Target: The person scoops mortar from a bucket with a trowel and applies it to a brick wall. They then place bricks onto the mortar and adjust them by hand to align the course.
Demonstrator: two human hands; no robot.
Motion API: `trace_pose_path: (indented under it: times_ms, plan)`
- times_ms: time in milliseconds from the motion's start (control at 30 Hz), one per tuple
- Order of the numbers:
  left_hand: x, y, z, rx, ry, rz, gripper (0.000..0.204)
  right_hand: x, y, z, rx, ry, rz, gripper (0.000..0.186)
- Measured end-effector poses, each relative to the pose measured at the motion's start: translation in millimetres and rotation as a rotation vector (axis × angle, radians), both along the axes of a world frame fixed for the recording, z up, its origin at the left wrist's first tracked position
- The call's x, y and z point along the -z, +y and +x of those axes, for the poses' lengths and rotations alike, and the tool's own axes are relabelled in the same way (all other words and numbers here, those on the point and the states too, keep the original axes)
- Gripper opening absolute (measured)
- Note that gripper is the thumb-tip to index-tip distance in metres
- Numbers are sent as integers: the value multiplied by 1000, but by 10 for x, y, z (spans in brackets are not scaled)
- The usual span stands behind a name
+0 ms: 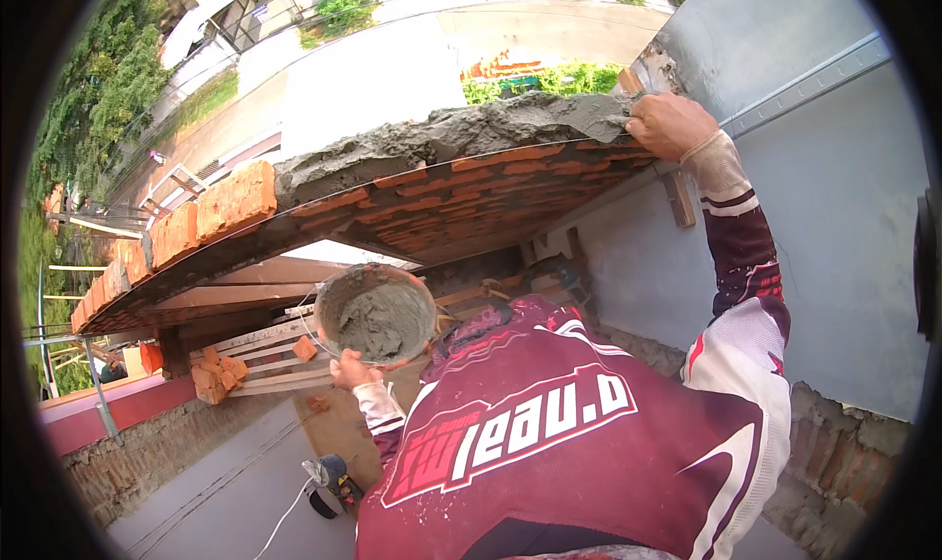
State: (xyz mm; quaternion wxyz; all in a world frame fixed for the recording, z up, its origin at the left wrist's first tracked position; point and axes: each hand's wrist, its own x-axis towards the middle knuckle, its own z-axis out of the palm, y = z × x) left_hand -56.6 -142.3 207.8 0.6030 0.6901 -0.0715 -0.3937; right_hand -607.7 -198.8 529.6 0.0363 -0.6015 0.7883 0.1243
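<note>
My left hand [355,370] is closed on the near rim of a round bucket [330,297]. Wet grey mortar [378,323] lies inside the bucket, and a thin wire handle hangs at its left side. My right hand [672,126], arm stretched far forward, is closed round what looks like a trowel [606,119]. Its grey, mortar-smeared blade lies against the mortar at the right end of the brick wall [471,182], and its handle is hidden in my fist. A thick, rough mortar bed [422,140] covers the right part of the wall top. Bare orange bricks [235,200] sit along its left part.
A taut string [392,176] runs along the wall's near edge. A grey plastered wall [785,168] rises at the right. Wooden slats [285,364] with broken brick pieces [218,374] lie lower left. A corded power tool [334,486] is below. Beyond the wall lies a street [363,79].
</note>
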Motion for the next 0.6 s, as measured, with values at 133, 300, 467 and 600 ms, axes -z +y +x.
trace_pose_path:
  times_ms: [133, 300, 467, 600]
  plan:
    - [23, -34, 15, 18, -30, 33, 17, -251, 283, -116, 100, 50, -50, 30]
    - [-17, -122, -116, 63, -87, 26, 17, -229, 563, 275, -130, -218, -140, 24]
    - [-116, -222, -261, 197, -84, -44, 26, 1094, 295, 1399, -532, -457, 68, 28]
    - [-264, -283, -445, 284, -215, -144, 29, 2035, 35, 2313, -670, -368, 45, 18]
